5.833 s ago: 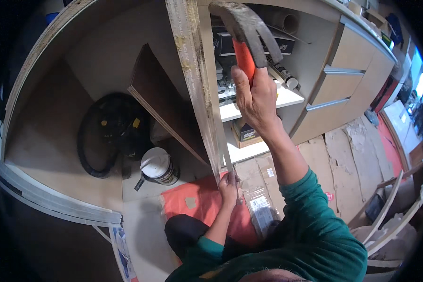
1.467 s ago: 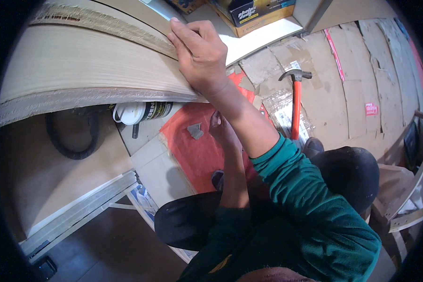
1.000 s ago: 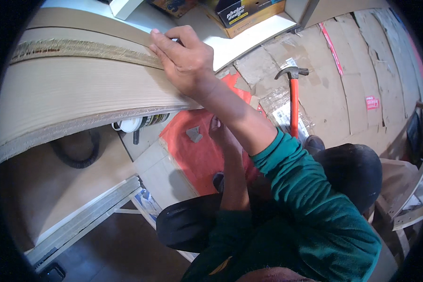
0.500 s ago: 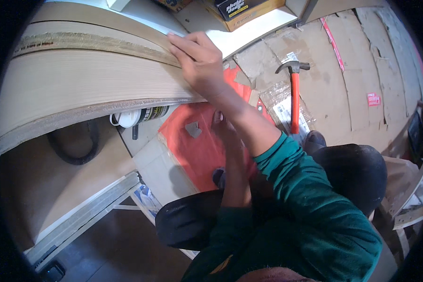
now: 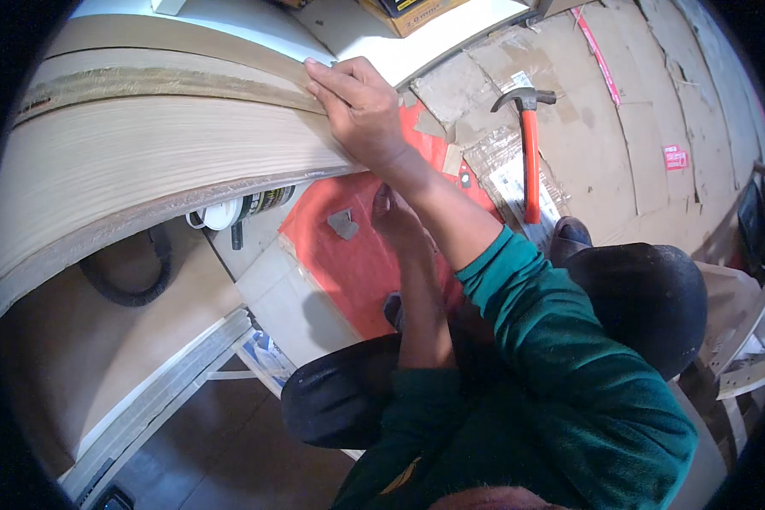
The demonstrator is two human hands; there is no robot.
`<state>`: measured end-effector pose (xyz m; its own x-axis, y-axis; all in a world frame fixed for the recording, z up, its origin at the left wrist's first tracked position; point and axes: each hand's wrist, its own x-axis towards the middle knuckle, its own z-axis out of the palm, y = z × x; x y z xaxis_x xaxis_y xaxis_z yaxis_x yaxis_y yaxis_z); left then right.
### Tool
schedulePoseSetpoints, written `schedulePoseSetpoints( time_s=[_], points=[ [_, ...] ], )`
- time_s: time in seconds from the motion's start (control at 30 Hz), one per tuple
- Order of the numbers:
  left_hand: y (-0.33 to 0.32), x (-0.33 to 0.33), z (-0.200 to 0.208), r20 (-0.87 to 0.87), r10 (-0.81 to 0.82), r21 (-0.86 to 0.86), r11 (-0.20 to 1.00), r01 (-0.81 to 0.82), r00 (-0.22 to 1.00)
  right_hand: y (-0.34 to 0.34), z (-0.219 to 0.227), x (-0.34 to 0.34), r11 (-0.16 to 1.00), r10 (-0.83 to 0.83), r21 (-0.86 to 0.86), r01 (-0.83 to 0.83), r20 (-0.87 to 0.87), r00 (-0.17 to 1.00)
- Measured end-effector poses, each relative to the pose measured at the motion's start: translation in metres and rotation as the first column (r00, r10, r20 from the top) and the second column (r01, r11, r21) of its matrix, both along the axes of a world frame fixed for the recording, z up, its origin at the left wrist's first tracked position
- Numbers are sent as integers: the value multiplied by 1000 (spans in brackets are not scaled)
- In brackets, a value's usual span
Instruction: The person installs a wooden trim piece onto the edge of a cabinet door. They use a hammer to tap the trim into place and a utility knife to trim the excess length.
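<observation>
My right hand is closed at the right end of a pale wooden board, its fingers bent together over the board's layered edge. A rough, yellowish strip runs along that board towards my fingertips. Below, partly covered by my right forearm, my left hand is held curled above a red sheet. What its fingers hold, if anything, is hidden. To the right lies a claw hammer with an orange handle and dark metal head, apart from both hands.
A black-and-white container lies under the board, near a dark curved hose. Flattened cardboard covers the floor at right. Boxes sit on a white shelf at the top. My shoe is close to the hammer's handle.
The view has shifted slightly, so the hammer and boxes appear higher. My left hand has turned and its fingers look more curled. My right hand stays at the board's end.
</observation>
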<state>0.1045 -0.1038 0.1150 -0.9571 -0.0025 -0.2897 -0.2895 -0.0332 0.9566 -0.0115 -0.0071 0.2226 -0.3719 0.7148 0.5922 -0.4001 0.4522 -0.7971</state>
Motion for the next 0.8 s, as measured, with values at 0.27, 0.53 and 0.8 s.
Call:
schedulePoseSetpoints(
  time_s=[0.27, 0.53, 0.8],
  points=[
    [2, -2, -3, 3, -5, 23, 1000, 5, 1000, 5, 5, 1, 997, -2, -72, 5, 48, 999],
    [2, 2, -6, -3, -12, 32, 999, 12, 1000, 3, 7, -4, 998, -65, 6, 65, 24, 998],
    [2, 1, -7, 1, -17, 44, 999, 17, 1000, 6, 5, -3, 990, -104, 105, 97, 68, 992]
  ],
)
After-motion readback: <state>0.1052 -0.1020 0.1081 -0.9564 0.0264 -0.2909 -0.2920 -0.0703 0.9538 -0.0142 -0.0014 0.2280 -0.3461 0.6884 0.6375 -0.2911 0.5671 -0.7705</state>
